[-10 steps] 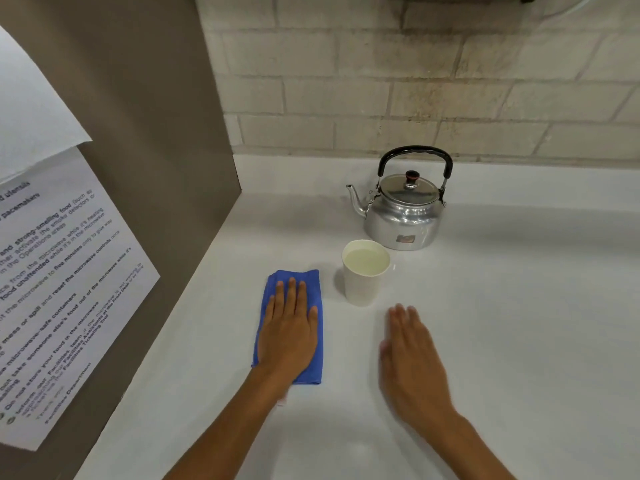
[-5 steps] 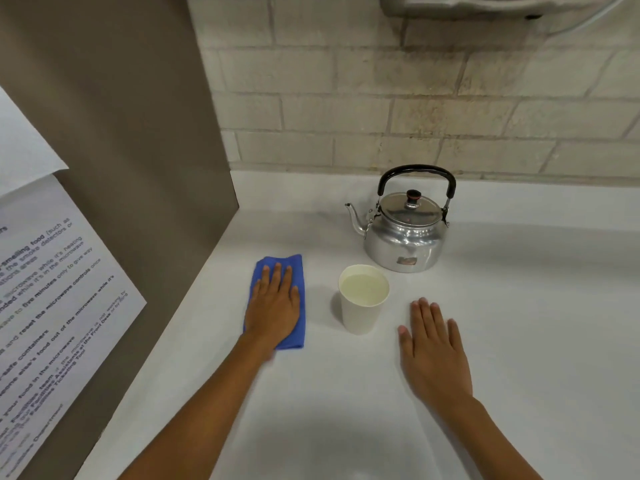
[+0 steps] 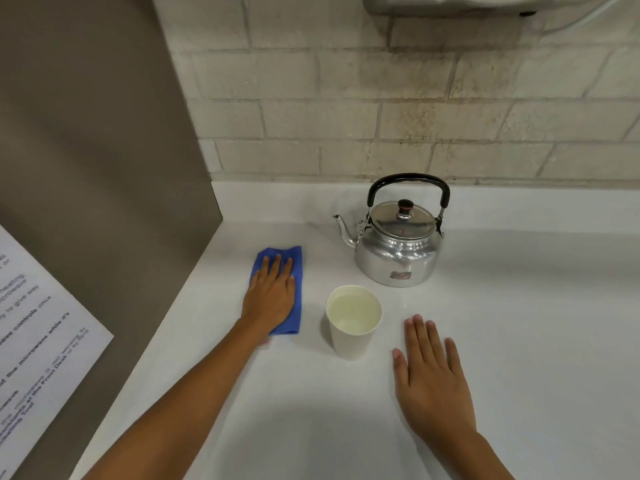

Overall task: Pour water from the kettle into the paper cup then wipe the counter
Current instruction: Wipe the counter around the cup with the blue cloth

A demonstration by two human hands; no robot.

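Observation:
A silver kettle (image 3: 398, 251) with a black handle stands upright near the back of the white counter (image 3: 519, 323), its spout pointing left. In front of it stands a white paper cup (image 3: 351, 336) holding water. My left hand (image 3: 270, 297) lies flat, palm down, on a folded blue cloth (image 3: 296, 271) to the left of the cup and presses it to the counter. My right hand (image 3: 429, 379) rests flat on the counter to the right of the cup, fingers apart, holding nothing.
A brown side panel (image 3: 104, 168) bounds the counter on the left and carries a printed paper notice (image 3: 38, 341). A pale brick wall (image 3: 381, 98) runs behind the counter. A grey fixture (image 3: 450, 3) hangs at the top right.
My left hand has slid the blue cloth away from me, from in front of the cup toward the back left. My right hand stayed flat beside the cup.

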